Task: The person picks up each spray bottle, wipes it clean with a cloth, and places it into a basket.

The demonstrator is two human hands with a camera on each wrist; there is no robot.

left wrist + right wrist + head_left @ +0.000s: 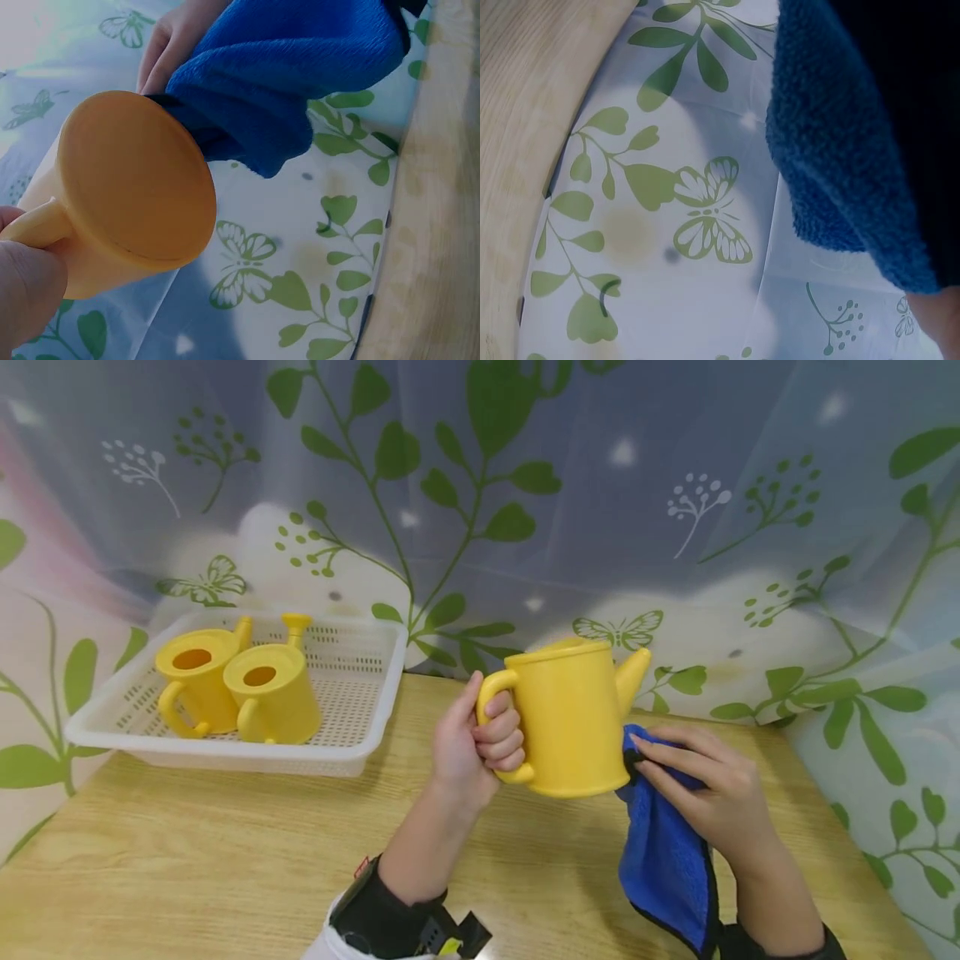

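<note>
My left hand (480,739) grips the handle of a yellow watering can (566,722), held up above the table with its spout to the right. The can's flat round base (139,180) faces the camera in the left wrist view. On the spout side, my right hand (712,777) pinches a blue cloth (663,852) with dark edging against the can's lower side. The rest of the cloth hangs down below the fingers. In the right wrist view the blue cloth (832,150) hides most of that hand.
A white plastic basket (367,739) stands on the wooden table (225,852) at the left. Inside it are two yellow watering cans, one (281,702) beside the other (206,685). A curtain (570,527) printed with leaves and butterflies hangs behind the table.
</note>
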